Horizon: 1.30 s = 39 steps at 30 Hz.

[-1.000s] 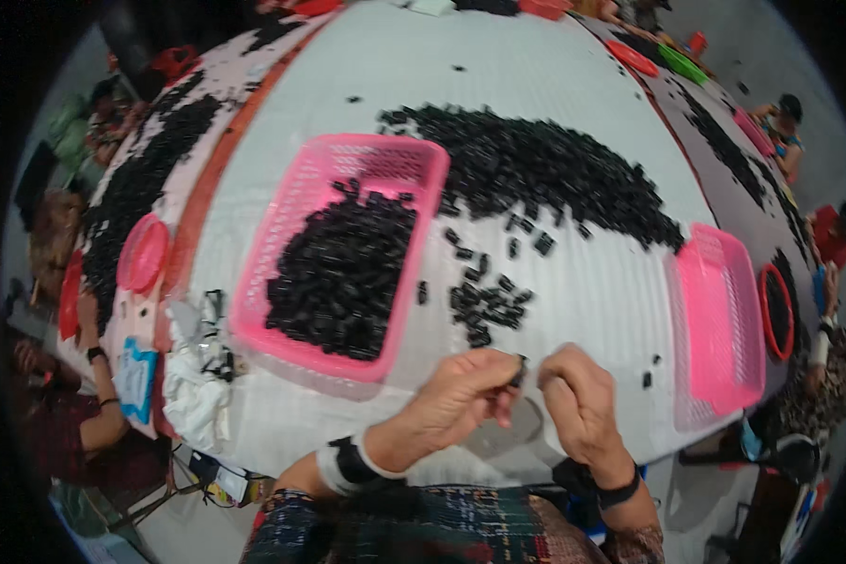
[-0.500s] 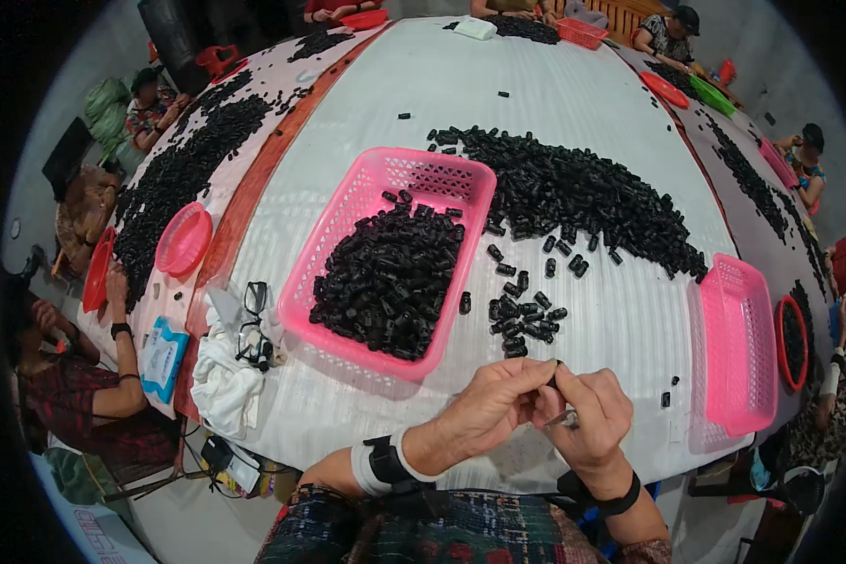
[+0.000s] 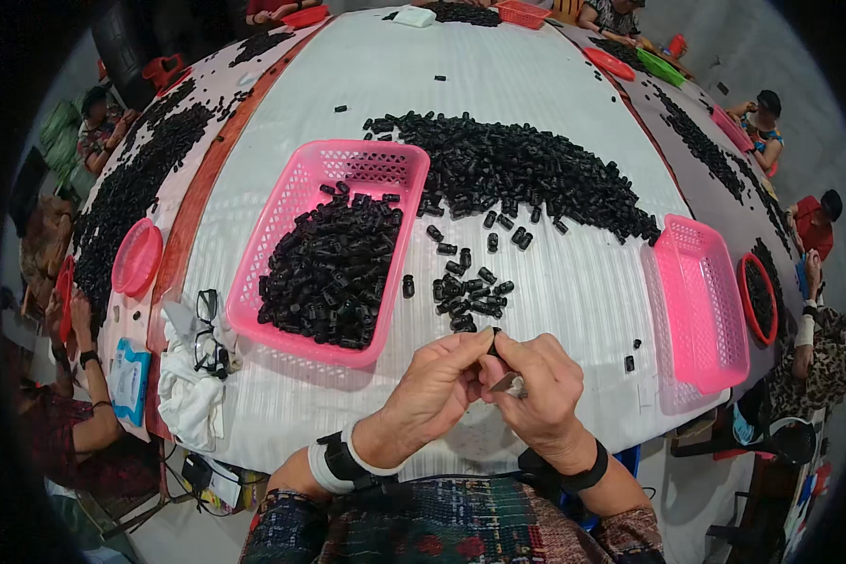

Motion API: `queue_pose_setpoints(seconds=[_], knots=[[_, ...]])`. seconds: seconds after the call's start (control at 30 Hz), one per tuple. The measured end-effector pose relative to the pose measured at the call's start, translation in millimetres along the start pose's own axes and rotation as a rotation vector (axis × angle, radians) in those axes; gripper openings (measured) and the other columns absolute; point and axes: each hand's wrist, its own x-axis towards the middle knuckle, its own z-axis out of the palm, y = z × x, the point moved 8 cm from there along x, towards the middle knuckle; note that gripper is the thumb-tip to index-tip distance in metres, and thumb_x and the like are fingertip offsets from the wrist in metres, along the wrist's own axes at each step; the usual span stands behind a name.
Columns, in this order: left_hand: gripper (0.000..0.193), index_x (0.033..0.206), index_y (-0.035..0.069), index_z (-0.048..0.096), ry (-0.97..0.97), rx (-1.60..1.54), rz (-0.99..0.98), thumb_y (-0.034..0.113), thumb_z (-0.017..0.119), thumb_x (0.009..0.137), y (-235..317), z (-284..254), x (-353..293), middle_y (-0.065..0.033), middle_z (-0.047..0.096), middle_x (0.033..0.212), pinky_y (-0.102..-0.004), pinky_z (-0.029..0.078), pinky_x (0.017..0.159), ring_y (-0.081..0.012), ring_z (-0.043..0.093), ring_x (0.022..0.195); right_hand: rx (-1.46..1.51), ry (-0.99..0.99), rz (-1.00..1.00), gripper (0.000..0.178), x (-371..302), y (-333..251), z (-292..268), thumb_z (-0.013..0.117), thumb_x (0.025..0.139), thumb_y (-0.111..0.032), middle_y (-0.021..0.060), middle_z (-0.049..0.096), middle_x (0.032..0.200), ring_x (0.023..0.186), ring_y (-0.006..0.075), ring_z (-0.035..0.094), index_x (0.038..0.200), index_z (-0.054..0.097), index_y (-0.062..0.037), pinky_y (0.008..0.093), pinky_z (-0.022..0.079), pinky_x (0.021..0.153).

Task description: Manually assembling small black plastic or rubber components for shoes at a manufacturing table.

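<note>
My left hand (image 3: pixel 430 387) and my right hand (image 3: pixel 541 387) meet at the near side of the white-covered table. Between their fingertips is a small black cylindrical part (image 3: pixel 494 342), pinched and mostly covered. A small metal blade (image 3: pixel 509 383) juts from the curled fingers of my right hand. Just beyond the fingers lies a loose cluster of black parts (image 3: pixel 472 299). To the left, a pink lattice basket (image 3: pixel 310 351) holds a heap of the same parts (image 3: pixel 334 268). A wide pile of black parts (image 3: pixel 526 164) spreads farther back.
Another pink basket (image 3: pixel 697 305) stands at the right edge. Eyeglasses (image 3: pixel 207 343) rest by a white cloth (image 3: pixel 186 404) at left, beside a blue packet (image 3: pixel 129 381). Co-workers sit around the table near more black piles (image 3: pixel 136 183) and a red-rimmed tray (image 3: pixel 771 310).
The view has swung, so the table and baskets sit farther left and a little higher. My hands stay together on the black part, with the blade still in my right hand.
</note>
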Motion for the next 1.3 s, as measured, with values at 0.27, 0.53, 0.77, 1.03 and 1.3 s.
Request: queue_pose_setpoints(seconds=[0.27, 0.53, 0.77, 1.03, 1.3], knots=[[0.02, 0.083, 0.004, 0.056, -0.026, -0.005, 0.04, 0.021, 0.048, 0.09, 3, -2, -1, -0.0011, 0.057, 0.067, -0.0222, 0.046, 0.058, -0.0084, 0.055, 0.065, 0.029, -0.003, 0.051, 0.054, 1, -2, 2, 0.074, 0.043, -0.003, 0.0076, 0.051, 0.062, 0.052, 0.0217, 0.048, 0.094, 0.057, 0.0022, 0.0299, 0.037, 0.044], [0.021, 0.083, 0.005, 0.057, 0.052, -0.031, 0.073, 0.024, 0.05, 0.089, 16, -8, -5, -0.0014, 0.056, 0.071, -0.0227, 0.043, 0.055, -0.0088, 0.051, 0.061, 0.029, -0.049, 0.04, 0.043, 4, -3, 3, 0.069, 0.046, 0.003, 0.0075, 0.052, 0.063, 0.053, 0.0226, 0.049, 0.087, 0.058, -0.0003, 0.0303, 0.038, 0.046], [0.019, 0.085, 0.011, 0.056, 0.168, -0.279, 0.29, 0.03, 0.055, 0.085, 83, -45, -14, 0.0028, 0.051, 0.073, -0.0195, 0.038, 0.052, -0.0059, 0.044, 0.06, -0.038, -0.134, 0.269, 0.019, 0, 47, 4, 0.066, 0.062, 0.0, 0.0078, 0.055, 0.067, 0.059, 0.0236, 0.055, 0.078, 0.057, -0.003, 0.0319, 0.043, 0.05], [0.033, 0.093, 0.003, 0.051, 0.067, -0.659, 0.403, 0.036, 0.046, 0.089, 125, -71, -31, 0.0005, 0.05, 0.077, -0.0207, 0.035, 0.051, -0.0082, 0.042, 0.061, -0.186, -0.488, 0.328, 0.016, -14, 61, 51, 0.066, 0.069, -0.012, 0.007, 0.051, 0.071, 0.059, 0.0266, 0.054, 0.082, 0.059, -0.0078, 0.0344, 0.043, 0.051], [0.022, 0.091, 0.01, 0.051, 0.059, -0.384, 0.184, 0.031, 0.048, 0.089, 82, -48, -19, 0.0034, 0.042, 0.069, -0.0211, 0.031, 0.05, -0.0083, 0.036, 0.058, -0.257, -0.622, 0.294, 0.026, -23, 73, 86, 0.068, 0.065, -0.013, 0.0062, 0.05, 0.076, 0.063, 0.0262, 0.055, 0.089, 0.059, -0.0109, 0.0358, 0.045, 0.053]])
